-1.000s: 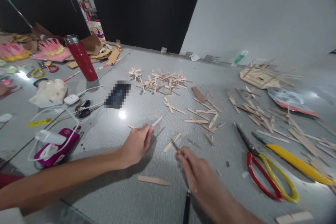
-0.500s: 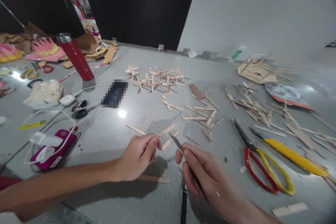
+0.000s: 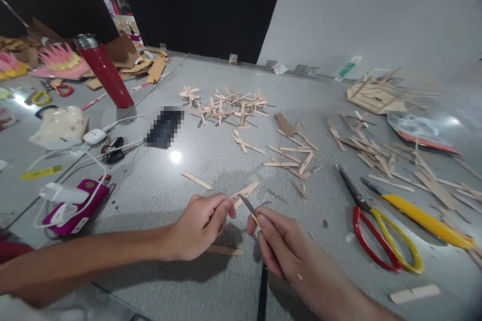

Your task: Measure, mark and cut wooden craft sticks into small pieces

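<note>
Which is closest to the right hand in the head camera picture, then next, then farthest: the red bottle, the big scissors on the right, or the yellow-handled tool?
From the right hand:
1. Big scissors: just to its right.
2. Yellow-handled tool: also right, beyond the scissors.
3. Red bottle: far back on the left.

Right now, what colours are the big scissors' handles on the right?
One red handle, one yellow handle; the head view shows them best.
</note>
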`<action>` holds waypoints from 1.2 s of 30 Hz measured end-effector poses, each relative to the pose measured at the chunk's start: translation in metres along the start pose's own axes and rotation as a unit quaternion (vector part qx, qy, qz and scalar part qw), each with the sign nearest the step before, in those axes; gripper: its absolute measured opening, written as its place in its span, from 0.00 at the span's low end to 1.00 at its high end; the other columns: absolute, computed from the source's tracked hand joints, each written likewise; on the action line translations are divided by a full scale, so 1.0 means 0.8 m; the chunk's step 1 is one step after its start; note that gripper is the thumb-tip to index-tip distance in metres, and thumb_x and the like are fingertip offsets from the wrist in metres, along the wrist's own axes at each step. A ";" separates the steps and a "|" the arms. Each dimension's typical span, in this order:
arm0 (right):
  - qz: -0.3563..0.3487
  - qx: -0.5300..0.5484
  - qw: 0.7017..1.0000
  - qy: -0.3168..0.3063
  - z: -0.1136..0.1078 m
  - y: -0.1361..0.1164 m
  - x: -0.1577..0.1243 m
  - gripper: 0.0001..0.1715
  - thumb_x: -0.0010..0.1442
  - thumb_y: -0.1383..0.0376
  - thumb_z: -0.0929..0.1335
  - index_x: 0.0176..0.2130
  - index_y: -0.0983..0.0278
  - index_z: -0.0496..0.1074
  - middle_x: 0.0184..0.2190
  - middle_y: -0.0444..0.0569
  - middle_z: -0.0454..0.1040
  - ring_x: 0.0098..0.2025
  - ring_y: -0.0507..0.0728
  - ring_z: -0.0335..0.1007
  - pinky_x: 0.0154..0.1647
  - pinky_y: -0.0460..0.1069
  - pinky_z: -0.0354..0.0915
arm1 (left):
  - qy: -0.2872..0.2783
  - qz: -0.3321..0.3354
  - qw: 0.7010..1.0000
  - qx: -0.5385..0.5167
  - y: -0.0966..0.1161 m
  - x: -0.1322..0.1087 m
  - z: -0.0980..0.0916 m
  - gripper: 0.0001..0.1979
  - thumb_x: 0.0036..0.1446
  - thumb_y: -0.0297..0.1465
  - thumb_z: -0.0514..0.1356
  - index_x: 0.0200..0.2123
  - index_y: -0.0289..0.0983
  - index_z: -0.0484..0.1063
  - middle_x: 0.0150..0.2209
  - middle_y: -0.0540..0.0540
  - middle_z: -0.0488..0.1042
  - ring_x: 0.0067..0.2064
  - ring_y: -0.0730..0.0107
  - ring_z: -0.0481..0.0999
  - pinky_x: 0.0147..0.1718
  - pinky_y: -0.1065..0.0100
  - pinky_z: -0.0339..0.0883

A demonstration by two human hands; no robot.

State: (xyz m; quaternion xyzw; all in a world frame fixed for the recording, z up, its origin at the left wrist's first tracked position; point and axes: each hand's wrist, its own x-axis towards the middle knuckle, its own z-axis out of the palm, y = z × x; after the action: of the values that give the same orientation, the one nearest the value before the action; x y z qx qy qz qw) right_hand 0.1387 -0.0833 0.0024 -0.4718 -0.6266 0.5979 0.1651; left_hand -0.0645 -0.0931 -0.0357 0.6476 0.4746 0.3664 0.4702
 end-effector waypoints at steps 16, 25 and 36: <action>-0.019 -0.039 0.999 0.033 -0.006 0.022 -0.010 0.32 0.69 0.37 0.59 0.35 0.58 0.72 0.23 0.45 0.68 0.26 0.56 0.65 0.28 0.51 0.68 | -0.052 0.073 0.992 0.088 -0.015 0.002 -0.007 0.14 0.73 0.32 0.46 0.33 0.40 0.61 0.20 0.58 0.56 0.20 0.78 0.56 0.23 0.73 0.53; 0.041 0.101 0.994 -0.022 0.004 0.027 0.001 0.35 0.66 0.32 0.56 0.36 0.57 0.67 0.20 0.38 0.60 0.19 0.51 0.52 0.20 0.47 0.59 | -0.055 0.068 0.992 0.090 -0.020 0.000 -0.005 0.13 0.73 0.32 0.46 0.33 0.40 0.59 0.21 0.58 0.56 0.21 0.77 0.55 0.24 0.73 0.52; 0.005 0.059 0.998 0.008 0.008 0.024 0.009 0.25 0.72 0.45 0.59 0.32 0.57 0.65 0.21 0.38 0.56 0.21 0.52 0.52 0.19 0.47 0.55 | -0.056 0.026 0.991 0.122 -0.016 0.002 0.002 0.16 0.74 0.35 0.46 0.33 0.39 0.65 0.20 0.57 0.57 0.21 0.75 0.57 0.25 0.72 0.54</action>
State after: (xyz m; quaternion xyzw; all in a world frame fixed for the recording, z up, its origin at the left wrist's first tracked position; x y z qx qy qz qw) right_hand 0.1376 -0.0844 -0.0187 -0.4688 -0.5865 0.6310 0.1949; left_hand -0.0658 -0.0904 -0.0483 0.7318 0.4715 0.2815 0.4035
